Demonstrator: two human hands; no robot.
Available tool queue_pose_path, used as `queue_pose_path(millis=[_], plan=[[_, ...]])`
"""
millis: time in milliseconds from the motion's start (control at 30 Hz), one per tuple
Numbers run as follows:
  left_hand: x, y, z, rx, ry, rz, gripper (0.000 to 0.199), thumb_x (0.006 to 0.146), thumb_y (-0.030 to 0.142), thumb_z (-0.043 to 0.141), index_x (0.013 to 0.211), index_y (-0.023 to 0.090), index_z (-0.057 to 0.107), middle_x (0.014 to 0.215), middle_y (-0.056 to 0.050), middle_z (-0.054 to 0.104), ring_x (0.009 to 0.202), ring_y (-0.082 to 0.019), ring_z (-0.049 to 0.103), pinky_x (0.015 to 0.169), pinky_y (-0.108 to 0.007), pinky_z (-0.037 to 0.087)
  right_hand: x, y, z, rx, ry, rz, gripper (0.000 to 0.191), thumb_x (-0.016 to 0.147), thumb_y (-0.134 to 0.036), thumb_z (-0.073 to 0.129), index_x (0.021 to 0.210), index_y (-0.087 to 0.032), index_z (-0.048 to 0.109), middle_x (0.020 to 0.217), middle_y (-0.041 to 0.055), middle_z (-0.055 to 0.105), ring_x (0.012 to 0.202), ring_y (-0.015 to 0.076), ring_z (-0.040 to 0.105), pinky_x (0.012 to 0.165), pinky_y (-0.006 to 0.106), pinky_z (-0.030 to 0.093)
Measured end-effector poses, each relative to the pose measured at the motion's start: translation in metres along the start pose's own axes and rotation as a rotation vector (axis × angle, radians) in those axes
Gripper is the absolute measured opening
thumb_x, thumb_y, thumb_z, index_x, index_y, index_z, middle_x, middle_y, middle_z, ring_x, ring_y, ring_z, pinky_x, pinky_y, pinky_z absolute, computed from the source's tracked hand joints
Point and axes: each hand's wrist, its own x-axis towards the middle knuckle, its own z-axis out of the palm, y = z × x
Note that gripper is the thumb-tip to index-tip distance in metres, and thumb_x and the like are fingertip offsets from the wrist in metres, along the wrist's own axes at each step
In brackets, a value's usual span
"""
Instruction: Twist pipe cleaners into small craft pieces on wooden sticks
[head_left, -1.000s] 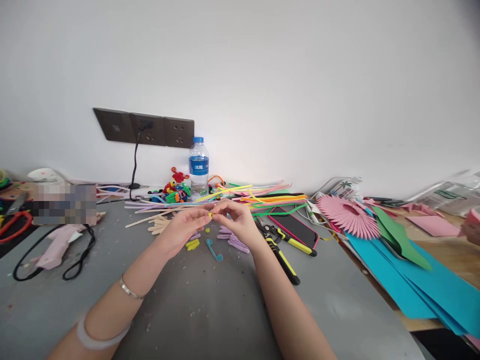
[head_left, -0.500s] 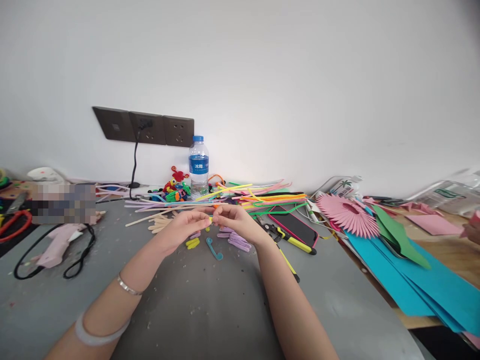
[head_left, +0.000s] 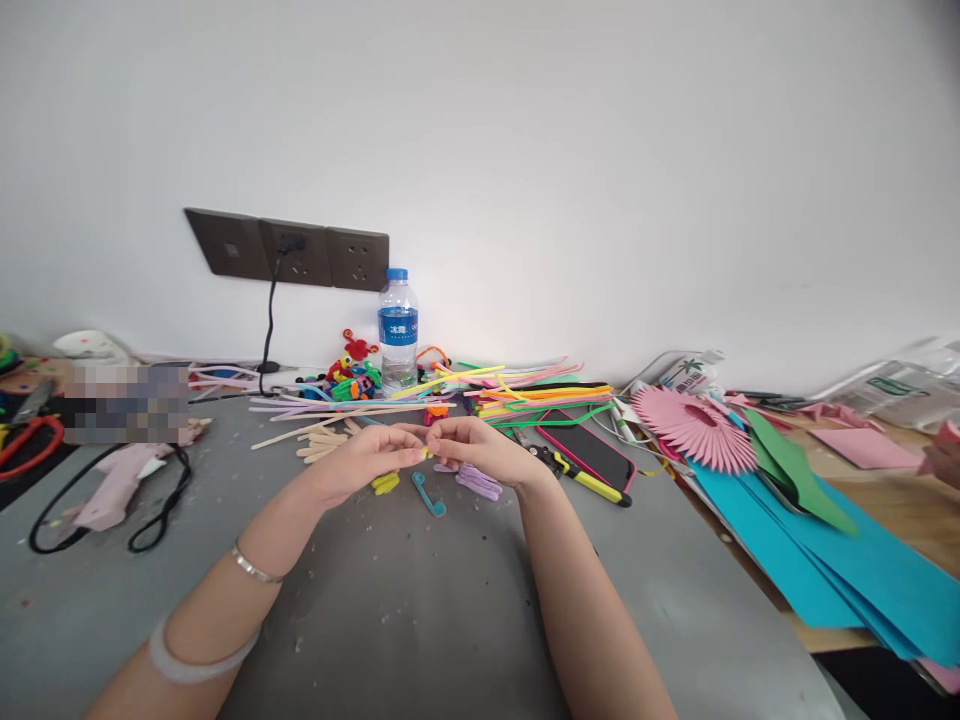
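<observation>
Between the fingertips of both hands is a small yellow piece (head_left: 427,453), mostly hidden by the fingers. My left hand (head_left: 371,462) pinches it from the left, and my right hand (head_left: 480,452) pinches it from the right. Below them on the grey table (head_left: 420,620) lies a blue piece with curled ends (head_left: 428,494). Short yellow pieces (head_left: 386,484) rest under my left hand, and short purple pieces (head_left: 478,482) lie under my right hand.
Pipe cleaners (head_left: 540,400), wooden sticks (head_left: 322,441) and a water bottle (head_left: 397,330) stretch along the wall. Pliers (head_left: 592,485) and a phone (head_left: 589,450) lie right. A pink glue gun (head_left: 120,490) is left; blue paper (head_left: 817,560) and another person's hand (head_left: 945,458) are far right.
Both hands have shifted slightly right and down, with the fingers closer around the yellow piece. My right forearm now covers more of the pliers.
</observation>
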Motion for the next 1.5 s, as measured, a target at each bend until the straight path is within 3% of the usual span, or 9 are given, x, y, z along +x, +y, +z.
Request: queue_pose_path(millis=[100, 233, 367, 667, 900, 1000, 1167, 1367, 1500], plan=[[0.0, -0.001, -0.002, 0.004, 0.012, 0.006, 0.031, 0.081, 0.047, 0.07, 0.066, 0.02, 0.066, 0.104, -0.009, 0.065, 0.117, -0.026, 0.054, 0.091, -0.033, 0.044, -0.001, -0.003, 0.003, 0.021, 0.0, -0.002, 0.038, 0.079, -0.051, 0.074, 0.075, -0.016, 0.06, 0.068, -0.0036, 0.05, 0.059, 0.0081, 0.041, 0.058, 0.023, 0.033], [0.001, -0.004, -0.002, -0.01, 0.033, -0.011, 0.029, 0.078, 0.047, 0.072, 0.067, 0.02, 0.068, 0.091, -0.006, 0.063, 0.095, -0.022, 0.058, 0.079, -0.031, 0.044, 0.0, -0.004, 0.005, 0.052, 0.008, -0.014, 0.039, 0.077, -0.051, 0.075, 0.073, -0.016, 0.058, 0.065, -0.0052, 0.045, 0.057, 0.0079, 0.036, 0.056, 0.024, 0.029], [0.005, -0.009, 0.0, -0.077, 0.079, 0.001, 0.029, 0.074, 0.049, 0.076, 0.075, 0.021, 0.073, 0.096, -0.007, 0.063, 0.082, -0.018, 0.054, 0.07, -0.029, 0.041, 0.001, -0.002, 0.005, 0.047, 0.036, -0.045, 0.039, 0.078, -0.052, 0.074, 0.077, -0.016, 0.058, 0.068, -0.005, 0.045, 0.058, 0.0085, 0.035, 0.056, 0.024, 0.028], [0.015, -0.017, 0.02, -0.426, 0.333, 0.116, 0.031, 0.066, 0.046, 0.084, 0.075, 0.019, 0.073, 0.122, -0.006, 0.061, 0.089, -0.016, 0.053, 0.068, -0.025, 0.041, 0.011, 0.006, 0.018, 0.069, 0.248, -0.257, 0.036, 0.087, -0.051, 0.066, 0.077, -0.018, 0.053, 0.068, -0.005, 0.041, 0.06, 0.0098, 0.031, 0.056, 0.025, 0.023], [0.021, -0.024, 0.041, -0.57, 0.56, 0.269, 0.034, 0.066, 0.048, 0.083, 0.081, 0.019, 0.075, 0.1, -0.005, 0.064, 0.089, -0.018, 0.051, 0.07, -0.025, 0.038, 0.027, 0.015, 0.036, 0.068, 0.438, -0.357, 0.036, 0.085, -0.053, 0.065, 0.077, -0.02, 0.053, 0.068, -0.0043, 0.043, 0.061, 0.0115, 0.036, 0.059, 0.026, 0.03], [0.021, -0.025, 0.038, -0.552, 0.545, 0.234, 0.038, 0.068, 0.051, 0.081, 0.089, 0.02, 0.075, 0.102, -0.005, 0.066, 0.091, -0.019, 0.052, 0.072, -0.027, 0.039, 0.029, 0.018, 0.037, 0.084, 0.472, -0.35, 0.037, 0.084, -0.055, 0.066, 0.078, -0.02, 0.054, 0.068, -0.004, 0.044, 0.062, 0.0119, 0.038, 0.059, 0.026, 0.031], [0.017, -0.017, 0.017, -0.339, 0.397, 0.144, 0.037, 0.07, 0.055, 0.077, 0.08, 0.02, 0.075, 0.134, -0.007, 0.059, 0.11, -0.026, 0.052, 0.08, -0.032, 0.042, 0.019, 0.01, 0.023, 0.097, 0.326, -0.258, 0.038, 0.084, -0.054, 0.067, 0.077, -0.02, 0.053, 0.067, -0.0046, 0.043, 0.061, 0.011, 0.036, 0.059, 0.025, 0.03], [0.01, -0.012, 0.005, -0.17, 0.233, 0.07, 0.036, 0.072, 0.056, 0.075, 0.071, 0.019, 0.07, 0.138, -0.006, 0.057, 0.112, -0.028, 0.055, 0.085, -0.035, 0.044, 0.004, 0.003, 0.01, 0.002, 0.142, -0.171, 0.034, 0.089, -0.05, 0.063, 0.082, -0.018, 0.056, 0.071, -0.0042, 0.042, 0.063, 0.0107, 0.036, 0.059, 0.025, 0.028], [0.01, -0.013, 0.005, -0.157, 0.23, 0.097, 0.035, 0.073, 0.055, 0.076, 0.068, 0.021, 0.07, 0.14, -0.005, 0.055, 0.12, -0.031, 0.052, 0.088, -0.037, 0.045, 0.004, 0.002, 0.013, -0.036, 0.15, -0.182, 0.035, 0.089, -0.051, 0.062, 0.081, -0.018, 0.055, 0.071, -0.0042, 0.041, 0.062, 0.0108, 0.033, 0.058, 0.025, 0.026]])
